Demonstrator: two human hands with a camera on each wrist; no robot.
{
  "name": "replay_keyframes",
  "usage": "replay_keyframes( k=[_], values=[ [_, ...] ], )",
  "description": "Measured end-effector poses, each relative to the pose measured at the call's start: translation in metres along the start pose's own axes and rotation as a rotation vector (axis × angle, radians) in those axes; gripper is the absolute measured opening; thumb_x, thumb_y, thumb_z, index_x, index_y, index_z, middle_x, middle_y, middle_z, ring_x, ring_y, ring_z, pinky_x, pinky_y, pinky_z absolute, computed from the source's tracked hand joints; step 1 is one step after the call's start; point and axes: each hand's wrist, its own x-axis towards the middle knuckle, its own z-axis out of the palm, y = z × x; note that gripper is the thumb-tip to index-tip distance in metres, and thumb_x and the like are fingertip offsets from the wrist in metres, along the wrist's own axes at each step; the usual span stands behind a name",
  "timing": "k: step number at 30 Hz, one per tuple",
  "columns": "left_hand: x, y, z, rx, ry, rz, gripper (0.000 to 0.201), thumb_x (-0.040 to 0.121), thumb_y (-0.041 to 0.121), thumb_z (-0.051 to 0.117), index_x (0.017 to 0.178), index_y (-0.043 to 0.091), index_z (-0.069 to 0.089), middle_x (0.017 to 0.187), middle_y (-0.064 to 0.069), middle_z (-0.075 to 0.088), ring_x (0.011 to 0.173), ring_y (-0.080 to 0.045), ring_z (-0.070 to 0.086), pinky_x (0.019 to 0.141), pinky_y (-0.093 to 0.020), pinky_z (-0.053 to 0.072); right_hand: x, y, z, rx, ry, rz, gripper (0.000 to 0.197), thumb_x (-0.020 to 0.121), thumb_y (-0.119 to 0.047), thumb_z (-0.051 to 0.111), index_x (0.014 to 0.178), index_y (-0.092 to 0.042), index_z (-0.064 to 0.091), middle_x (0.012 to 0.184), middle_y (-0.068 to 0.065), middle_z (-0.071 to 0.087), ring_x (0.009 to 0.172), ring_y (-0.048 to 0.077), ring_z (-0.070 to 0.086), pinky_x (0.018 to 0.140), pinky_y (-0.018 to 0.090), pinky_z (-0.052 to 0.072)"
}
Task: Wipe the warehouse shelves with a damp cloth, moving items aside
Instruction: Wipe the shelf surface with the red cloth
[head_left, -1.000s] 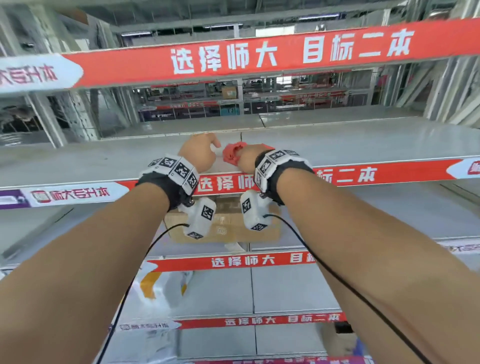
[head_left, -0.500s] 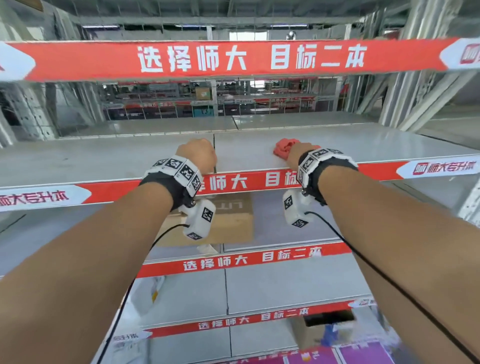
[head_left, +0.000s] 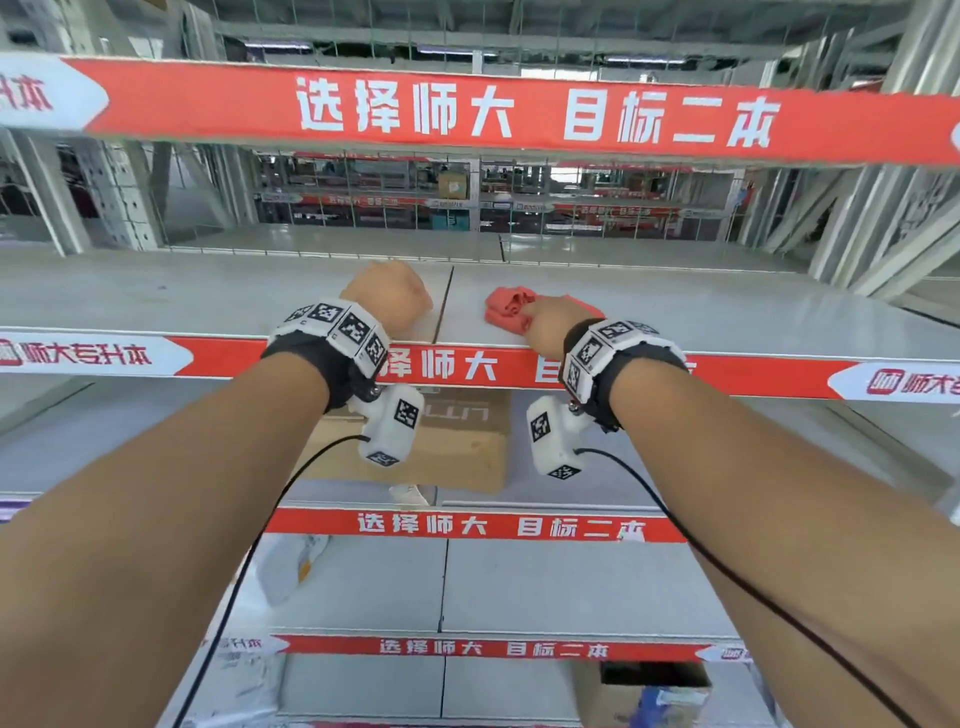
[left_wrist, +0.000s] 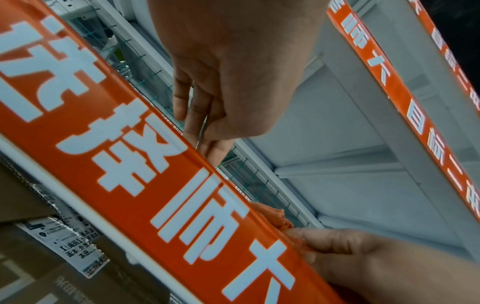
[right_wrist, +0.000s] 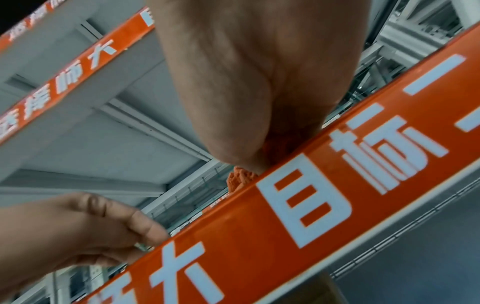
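A crumpled red cloth (head_left: 511, 306) lies on the grey shelf (head_left: 727, 312) just right of the panel seam. My right hand (head_left: 550, 325) grips it near the front edge, its fingers hidden beneath. In the right wrist view only a tuft of the cloth (right_wrist: 240, 179) shows past the palm. My left hand (head_left: 389, 296) rests on the shelf left of the seam, apart from the cloth. Seen from the left wrist, the left hand's fingers (left_wrist: 197, 115) hang loosely toward the shelf edge and hold nothing. The cloth (left_wrist: 275, 218) shows there beside my right hand (left_wrist: 350, 246).
A red strip with white characters (head_left: 457, 366) runs along the shelf's front edge, and the upper beam (head_left: 467, 114) hangs overhead. A flat cardboard box (head_left: 441, 447) lies on the shelf below. Lower down are a white bag (head_left: 291, 566) and an open box (head_left: 649, 686). Wire mesh closes the back.
My right hand slid the cloth right along the shelf, away from the seam, then partway back left. My left hand stayed by the seam.
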Motion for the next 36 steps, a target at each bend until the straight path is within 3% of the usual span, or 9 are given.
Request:
replay_keyframes(
  k=[3,10,13,16,23,29,36],
  values=[
    [0.0,-0.025,-0.011,-0.076,0.031,-0.048,0.03,0.09,0.014,0.045,0.105,0.009,0.071,0.115,-0.009,0.066,0.102,-0.029,0.061,0.087,-0.035,0.049,-0.002,-0.015,0.004,0.03,0.046,-0.066,0.039,0.093,-0.009,0.038,0.127,-0.015,0.056,0.134,0.008,0.052,0.119,0.027,0.051,0.1,0.032,0.039],
    [-0.016,-0.088,-0.032,-0.025,0.084,-0.131,0.035,0.086,0.01,0.04,0.104,0.008,0.07,0.114,-0.009,0.067,0.103,-0.032,0.062,0.092,-0.039,0.052,0.0,-0.085,0.007,0.099,0.053,-0.235,0.046,0.093,-0.007,0.039,0.133,-0.024,0.052,0.135,0.007,0.053,0.109,0.027,0.055,0.088,0.029,0.043],
    [-0.019,-0.117,-0.043,-0.008,0.084,-0.151,0.036,0.085,0.009,0.04,0.104,0.008,0.069,0.115,-0.011,0.066,0.103,-0.032,0.062,0.094,-0.04,0.051,0.0,-0.118,0.006,0.122,0.05,-0.308,0.046,0.093,-0.005,0.04,0.133,-0.022,0.054,0.136,0.007,0.052,0.119,0.028,0.051,0.097,0.03,0.041],
    [-0.022,-0.142,-0.056,0.026,0.049,-0.146,0.036,0.089,0.007,0.039,0.113,0.006,0.066,0.119,-0.014,0.063,0.106,-0.033,0.061,0.094,-0.039,0.05,0.002,-0.158,0.005,0.116,0.023,-0.365,0.046,0.094,-0.004,0.04,0.134,-0.023,0.052,0.137,0.007,0.05,0.121,0.028,0.05,0.097,0.029,0.04],
    [-0.028,-0.201,-0.075,0.112,0.087,-0.135,0.03,0.086,0.009,0.046,0.107,0.011,0.068,0.106,-0.016,0.067,0.096,-0.036,0.063,0.084,-0.039,0.054,0.008,-0.263,0.005,0.06,0.001,-0.442,0.044,0.096,-0.007,0.039,0.138,-0.02,0.048,0.144,0.007,0.045,0.127,0.027,0.046,0.103,0.029,0.038],
    [-0.021,-0.188,-0.067,0.181,0.036,-0.052,0.031,0.086,0.008,0.044,0.107,0.008,0.066,0.107,-0.018,0.065,0.097,-0.038,0.062,0.082,-0.038,0.052,0.013,-0.261,0.007,0.13,-0.008,-0.271,0.038,0.095,-0.007,0.041,0.129,-0.011,0.057,0.131,0.011,0.056,0.115,0.028,0.055,0.092,0.028,0.043],
    [-0.01,-0.137,-0.039,0.13,-0.055,0.115,0.037,0.085,0.009,0.042,0.112,0.012,0.067,0.118,-0.013,0.063,0.104,-0.034,0.061,0.087,-0.037,0.049,0.002,-0.169,0.006,0.142,0.083,0.079,0.033,0.092,-0.012,0.041,0.118,-0.008,0.061,0.111,0.012,0.066,0.085,0.028,0.062,0.08,0.032,0.052]
  ],
)
